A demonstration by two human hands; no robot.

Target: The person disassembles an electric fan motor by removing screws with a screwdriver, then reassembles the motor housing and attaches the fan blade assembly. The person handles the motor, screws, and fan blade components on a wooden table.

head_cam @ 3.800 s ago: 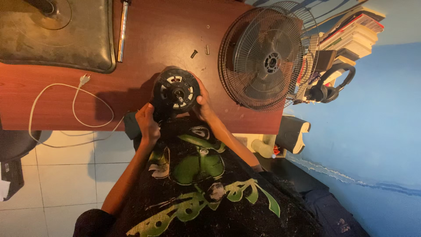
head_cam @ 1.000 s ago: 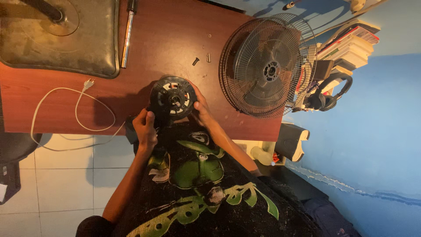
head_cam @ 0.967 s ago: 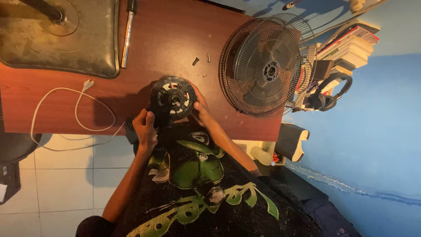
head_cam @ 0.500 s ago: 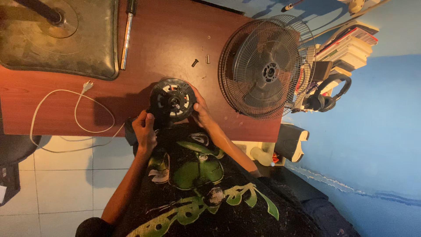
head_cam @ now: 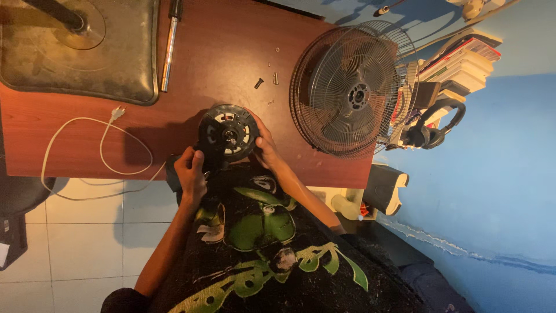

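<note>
A round black fan motor housing (head_cam: pixel 227 134) with a white inner ring stands at the near edge of the reddish-brown table (head_cam: pixel 214 64). My left hand (head_cam: pixel 190 171) grips its lower left side from below. On its right side my right hand (head_cam: pixel 264 146) is wrapped around the rim. A white power cord (head_cam: pixel 104 153) with a plug runs from the housing across the table and over its edge.
A wire fan guard (head_cam: pixel 348 93) lies at the table's right. Two small screws (head_cam: pixel 266 80) rest beside it. A metal rod (head_cam: pixel 168 45) and a dark square base with a pole (head_cam: pixel 78 49) occupy the far left. Books and headphones (head_cam: pixel 431 124) sit beyond the guard.
The housing has shifted slightly in my hands and both hands stay on it. The view has drifted a little; nothing else on the table moved.
</note>
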